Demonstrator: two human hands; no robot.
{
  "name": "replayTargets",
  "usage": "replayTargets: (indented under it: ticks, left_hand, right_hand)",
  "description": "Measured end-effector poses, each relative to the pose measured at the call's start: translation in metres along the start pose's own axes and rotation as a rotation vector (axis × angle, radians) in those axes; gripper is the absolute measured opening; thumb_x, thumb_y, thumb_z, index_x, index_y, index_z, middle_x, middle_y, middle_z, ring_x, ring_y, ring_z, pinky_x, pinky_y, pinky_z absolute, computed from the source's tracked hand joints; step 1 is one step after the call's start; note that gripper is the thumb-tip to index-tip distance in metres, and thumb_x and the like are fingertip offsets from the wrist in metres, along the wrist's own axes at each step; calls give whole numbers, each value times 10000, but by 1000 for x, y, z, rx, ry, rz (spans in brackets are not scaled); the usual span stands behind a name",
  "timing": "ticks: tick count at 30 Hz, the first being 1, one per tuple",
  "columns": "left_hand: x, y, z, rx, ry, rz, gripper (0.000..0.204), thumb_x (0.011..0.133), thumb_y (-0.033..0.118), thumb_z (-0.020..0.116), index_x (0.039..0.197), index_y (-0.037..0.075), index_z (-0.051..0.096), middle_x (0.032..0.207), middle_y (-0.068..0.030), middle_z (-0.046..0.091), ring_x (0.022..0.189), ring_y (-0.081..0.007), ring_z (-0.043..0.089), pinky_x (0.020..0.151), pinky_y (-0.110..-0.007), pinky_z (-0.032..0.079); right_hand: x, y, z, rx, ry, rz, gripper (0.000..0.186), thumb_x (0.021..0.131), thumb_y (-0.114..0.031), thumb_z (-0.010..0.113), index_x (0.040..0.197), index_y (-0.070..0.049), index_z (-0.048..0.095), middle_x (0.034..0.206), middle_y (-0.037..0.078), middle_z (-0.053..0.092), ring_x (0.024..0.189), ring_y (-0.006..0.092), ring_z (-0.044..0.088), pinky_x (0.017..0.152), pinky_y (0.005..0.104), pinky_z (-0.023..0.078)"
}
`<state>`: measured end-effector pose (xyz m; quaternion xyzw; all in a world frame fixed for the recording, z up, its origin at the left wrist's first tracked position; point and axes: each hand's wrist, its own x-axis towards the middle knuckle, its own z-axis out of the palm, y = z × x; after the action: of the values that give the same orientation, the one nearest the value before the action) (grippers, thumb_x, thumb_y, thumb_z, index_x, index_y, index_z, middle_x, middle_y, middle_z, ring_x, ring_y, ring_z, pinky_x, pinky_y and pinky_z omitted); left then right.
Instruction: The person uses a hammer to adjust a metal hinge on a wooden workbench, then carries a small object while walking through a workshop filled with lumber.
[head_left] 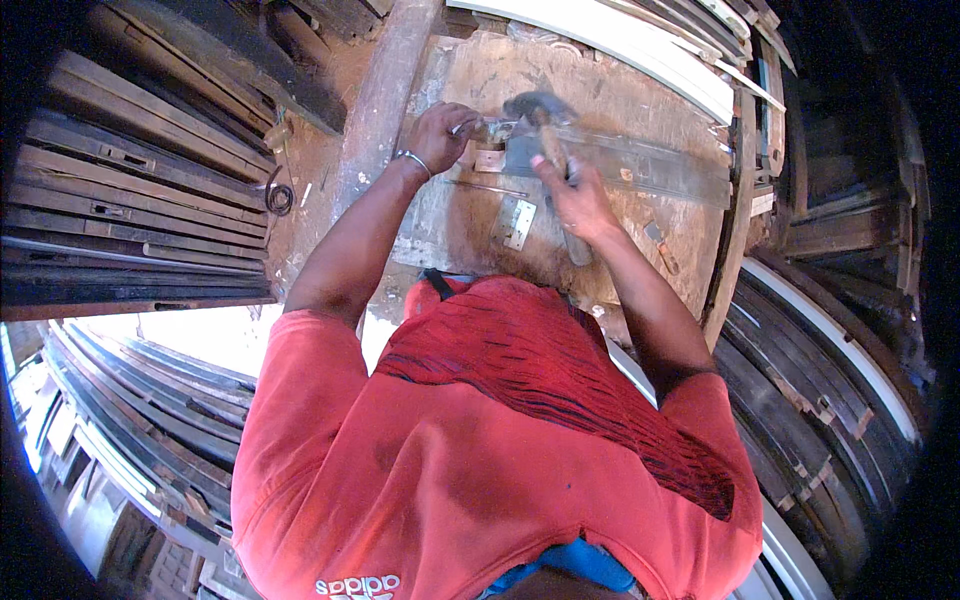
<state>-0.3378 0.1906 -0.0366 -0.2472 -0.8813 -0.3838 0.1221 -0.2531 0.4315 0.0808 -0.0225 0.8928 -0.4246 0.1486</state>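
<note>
My right hand [572, 200] grips the wooden handle of a hammer [547, 135], whose dark head is blurred above a dark board [668, 178] lying across the worn wooden worktop [630, 110]. At the board's left end, my left hand [443, 138] is closed on a small thin metal piece [462, 127], too small to make out clearly, beside a pale notched or block-like spot [491, 161]. A metal hinge plate [518, 222] lies just below the board. A small tool with an orange handle [663, 250] rests to the right of my right forearm.
Stacked dark timber [150, 200] fills the left, with a black coil [279, 197] nearby. A round post [380, 80] borders the worktop's left side. White boards [640, 45] lie along the far edge. More planks [800, 370] are stacked at the right.
</note>
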Motion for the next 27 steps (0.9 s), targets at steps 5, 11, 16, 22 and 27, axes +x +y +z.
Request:
replayTargets:
  ticks: [5, 11, 16, 22, 27]
  left_hand:
    - [-1, 4, -6, -18, -34, -13, 113, 867, 129, 645, 949, 78, 703, 988, -114, 692, 914, -328, 630, 826, -413, 509]
    - [2, 10, -10, 35, -31, 23, 92, 864, 136, 666, 928, 90, 713, 981, -102, 703, 928, -312, 652, 819, -408, 520]
    - [-4, 5, -3, -19, -14, -32, 119, 861, 146, 664, 957, 93, 710, 987, -110, 691, 932, -320, 632, 843, -404, 502]
    - [-6, -1, 5, -180, 19, -150, 145, 857, 174, 694, 959, 73, 710, 956, -119, 696, 901, -322, 641, 804, -396, 513]
    - [-9, 4, 4, -155, 10, -203, 140, 858, 166, 696, 953, 65, 708, 956, -129, 696, 885, -322, 645, 788, -396, 515]
  right_hand:
    - [-19, -46, -16, 409, 270, -192, 557, 962, -298, 586, 1360, 64, 445, 1197, 193, 616, 1088, 262, 572, 990, 388, 424]
    - [-1, 5, 9, -161, 175, -360, 387, 978, -338, 573, 1220, -36, 571, 738, 28, 561, 673, 116, 532, 596, 302, 441]
    - [-6, -1, 0, 135, 78, 70, 477, 901, -415, 653, 1119, 8, 627, 834, 117, 643, 790, 205, 595, 763, 366, 484]
    - [15, 47, 25, 360, 331, 67, 375, 839, -315, 755, 1002, 0, 634, 818, 70, 656, 749, 173, 605, 705, 342, 501]
    - [28, 38, 35, 486, 325, 126, 337, 849, -264, 763, 1031, -10, 639, 903, 64, 678, 790, 142, 613, 733, 312, 506]
